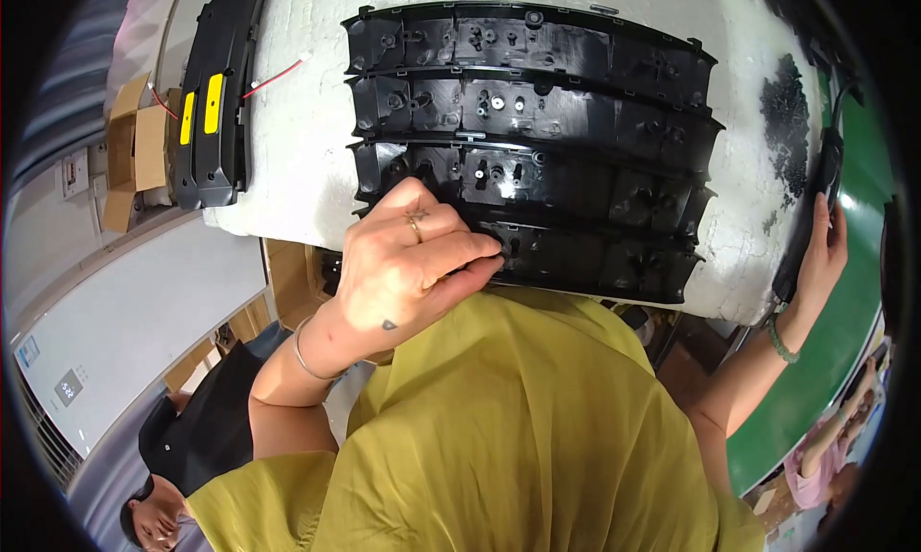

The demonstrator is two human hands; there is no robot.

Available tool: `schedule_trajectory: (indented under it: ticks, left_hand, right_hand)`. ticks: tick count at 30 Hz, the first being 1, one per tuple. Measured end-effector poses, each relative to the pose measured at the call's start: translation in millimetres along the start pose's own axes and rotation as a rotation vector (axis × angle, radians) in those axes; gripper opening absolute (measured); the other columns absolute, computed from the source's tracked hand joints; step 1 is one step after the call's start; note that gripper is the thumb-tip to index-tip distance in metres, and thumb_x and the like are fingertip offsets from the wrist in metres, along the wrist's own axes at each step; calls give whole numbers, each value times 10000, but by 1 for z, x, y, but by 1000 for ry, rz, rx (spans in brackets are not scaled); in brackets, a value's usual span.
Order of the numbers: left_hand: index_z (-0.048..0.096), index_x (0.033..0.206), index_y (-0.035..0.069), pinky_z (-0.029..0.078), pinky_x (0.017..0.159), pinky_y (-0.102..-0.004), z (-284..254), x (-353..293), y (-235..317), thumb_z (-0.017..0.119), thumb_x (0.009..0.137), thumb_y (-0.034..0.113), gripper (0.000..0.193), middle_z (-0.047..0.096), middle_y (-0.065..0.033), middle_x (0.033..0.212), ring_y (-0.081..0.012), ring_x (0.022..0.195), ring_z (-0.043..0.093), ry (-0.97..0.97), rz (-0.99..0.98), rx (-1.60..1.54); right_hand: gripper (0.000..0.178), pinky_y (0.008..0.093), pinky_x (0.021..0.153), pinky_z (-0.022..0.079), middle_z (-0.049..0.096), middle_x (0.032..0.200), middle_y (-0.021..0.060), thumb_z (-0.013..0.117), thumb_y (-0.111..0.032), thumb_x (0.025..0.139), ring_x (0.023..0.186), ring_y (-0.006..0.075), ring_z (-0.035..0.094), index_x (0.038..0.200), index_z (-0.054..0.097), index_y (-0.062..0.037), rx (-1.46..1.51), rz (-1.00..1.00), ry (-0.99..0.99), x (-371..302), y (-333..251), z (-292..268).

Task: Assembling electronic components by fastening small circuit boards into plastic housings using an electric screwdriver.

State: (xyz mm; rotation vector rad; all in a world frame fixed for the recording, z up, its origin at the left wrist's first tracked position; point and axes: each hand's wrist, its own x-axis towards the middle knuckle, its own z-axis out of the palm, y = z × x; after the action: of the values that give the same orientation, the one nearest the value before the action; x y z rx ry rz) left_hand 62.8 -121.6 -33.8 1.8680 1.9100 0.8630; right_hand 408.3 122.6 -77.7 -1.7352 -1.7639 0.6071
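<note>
Several long black plastic panels lie side by side on a white padded table (pixel 297 140). My left hand (pixel 403 264), with a ring on one finger, rests on the nearest panel (pixel 595 255); its fingertips are pinched on that panel's near edge. My right hand (pixel 823 255), with a green bead bracelet at the wrist, reaches to the table's right edge and grips a narrow black part (pixel 825 168) that stands along that edge. My yellow-green shirt fills the lower middle of the view and hides the table's near edge.
A black panel with two yellow labels (pixel 216 92) and a red wire (pixel 273 75) lies at the table's left end. Cardboard boxes (pixel 129 149) stand beyond it. A green surface (pixel 849 312) lies to the right. One person (pixel 182 437) is at lower left, another (pixel 815 456) at lower right.
</note>
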Motion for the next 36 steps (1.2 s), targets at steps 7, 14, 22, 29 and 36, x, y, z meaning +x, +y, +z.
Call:
schedule_trajectory:
  ticks: [7, 14, 22, 29, 36]
  left_hand:
    - [680, 721, 76, 390, 534, -271, 5, 7, 6, 768, 563, 9, 193, 556, 1, 589, -172, 593, 468, -76, -85, 39]
    - [642, 779, 78, 420, 526, -320, 7, 4, 20, 720, 630, 35, 174, 520, -35, 643, -225, 630, 490, -82, -65, 194]
    - [671, 875, 51, 424, 582, -317, -3, -3, 15, 802, 556, 202, 377, 565, -73, 776, -235, 689, 487, 8, 103, 199]
    - [620, 1082, 90, 238, 1029, -548, 8, 13, 7, 764, 566, 415, 626, 409, -184, 1330, -392, 1230, 360, -190, 139, 237]
    - [617, 1087, 83, 240, 1024, -554, 8, 16, 5, 746, 570, 445, 645, 427, -189, 1316, -384, 1218, 381, -198, 158, 264]
  right_hand:
    - [518, 212, 860, 384, 597, 1028, 90, 582, -341, 887, 945, 124, 525, 1186, 522, 78, -19, -12, 37, 8, 7, -2]
    - [445, 232, 688, 446, 628, 848, 54, 670, -291, 813, 750, 114, 546, 1104, 584, 34, -321, -153, 19, -12, -32, -1]
    - [423, 190, 606, 388, 563, 778, 10, 643, -211, 818, 658, 78, 487, 1128, 545, 60, 454, 156, -125, -16, -41, -46]
    - [637, 289, 585, 426, 433, 773, 78, 577, -176, 763, 649, 170, 476, 1319, 305, -25, 1430, -188, -462, -28, -77, -67]
    - [378, 280, 506, 383, 385, 597, 26, 528, -92, 809, 473, 112, 395, 1163, 426, -6, 1138, -310, 165, -20, -87, -38]
